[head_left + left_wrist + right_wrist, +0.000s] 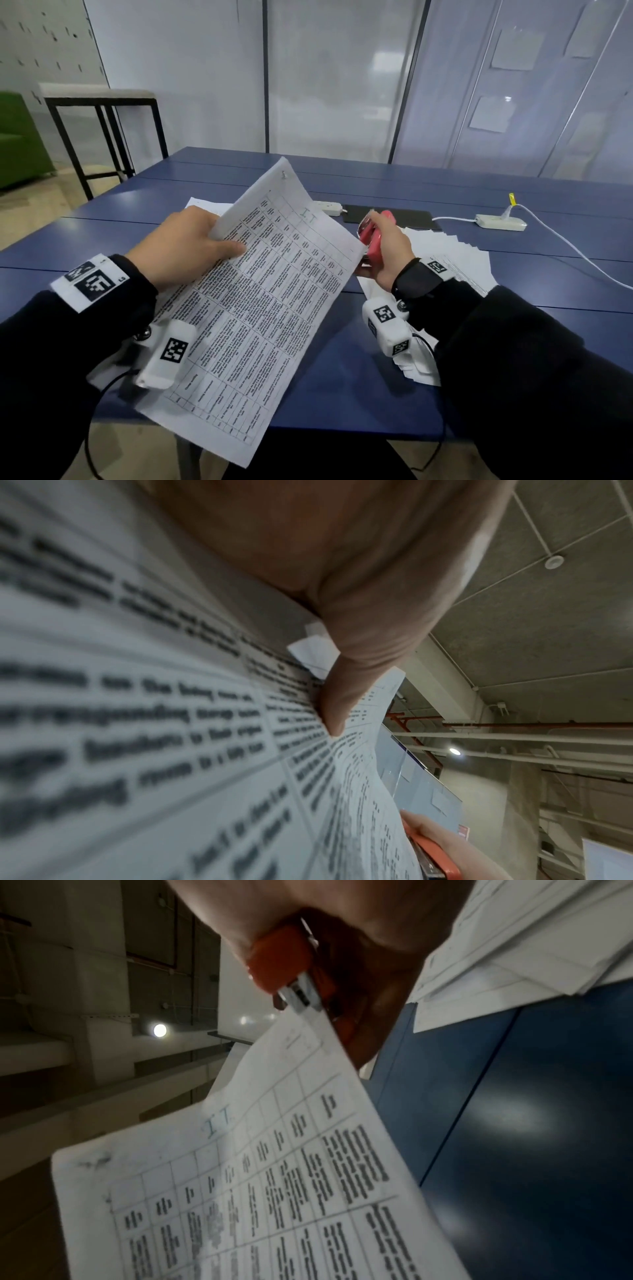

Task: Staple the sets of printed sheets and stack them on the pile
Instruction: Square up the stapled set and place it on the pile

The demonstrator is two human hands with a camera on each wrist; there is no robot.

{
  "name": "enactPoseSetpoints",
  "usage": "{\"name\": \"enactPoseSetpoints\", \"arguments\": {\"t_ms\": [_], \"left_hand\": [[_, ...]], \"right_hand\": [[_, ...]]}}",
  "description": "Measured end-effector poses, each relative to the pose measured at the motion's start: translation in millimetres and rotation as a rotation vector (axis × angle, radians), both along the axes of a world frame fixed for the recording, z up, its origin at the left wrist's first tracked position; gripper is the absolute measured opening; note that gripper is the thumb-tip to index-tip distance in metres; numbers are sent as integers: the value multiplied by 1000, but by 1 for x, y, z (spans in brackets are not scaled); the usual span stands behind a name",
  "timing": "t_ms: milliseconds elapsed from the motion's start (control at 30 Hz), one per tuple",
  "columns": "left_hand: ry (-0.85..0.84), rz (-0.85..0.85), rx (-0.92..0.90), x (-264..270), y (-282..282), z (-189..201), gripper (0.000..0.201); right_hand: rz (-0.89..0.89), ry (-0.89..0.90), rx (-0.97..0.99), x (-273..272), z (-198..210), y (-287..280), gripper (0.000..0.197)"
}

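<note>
In the middle of the head view a set of sheets point(260, 301) printed with a table is held tilted above a blue table point(445, 192). The left hand point(186, 245) grips the set's upper left edge, thumb on the printed face and fingers hidden behind the paper. The top sheet's far corner curls up, showing a blank back with a small dark mark whose nature is unclear. At centre right the right hand point(387, 255) is curled round a red stapler point(371, 236), whose mouth meets the set's right corner. In the right wrist view the metal nose sits on that corner's edge, but blur hides whether the stapler is pressed closed. The left wrist view is mostly blurred print, with the thumb point(346, 696) pressing the page and a sliver of stapler cut off at the bottom edge. Under the right wrist lies a fanned pile point(455, 253) of sheets, partly covered by the sleeve. Another paper point(205, 205) peeks out behind the left hand — mostly hidden. Further back lie a dark mat point(411, 216) and two white power strips point(500, 222), one partly behind the sheets.
</note>
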State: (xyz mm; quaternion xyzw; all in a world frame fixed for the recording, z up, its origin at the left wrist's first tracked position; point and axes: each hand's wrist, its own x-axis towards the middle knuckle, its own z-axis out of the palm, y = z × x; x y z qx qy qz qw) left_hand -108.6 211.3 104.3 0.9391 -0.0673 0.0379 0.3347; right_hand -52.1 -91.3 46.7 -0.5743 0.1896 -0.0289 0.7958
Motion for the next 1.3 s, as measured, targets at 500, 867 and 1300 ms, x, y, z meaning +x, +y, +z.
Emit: {"name": "enactPoseSetpoints", "arguments": {"t_ms": [500,867,1300], "left_hand": [[240,53,-605,27,51,-44,19],[144,53,-719,36,40,-71,20],[279,150,-806,20,61,-133,45]], "right_hand": [[666,211,-1193,-14,-39,17,30],[348,-327,-978,-14,-40,23,34],[312,-71,-320,-17,-52,84,18]]}}
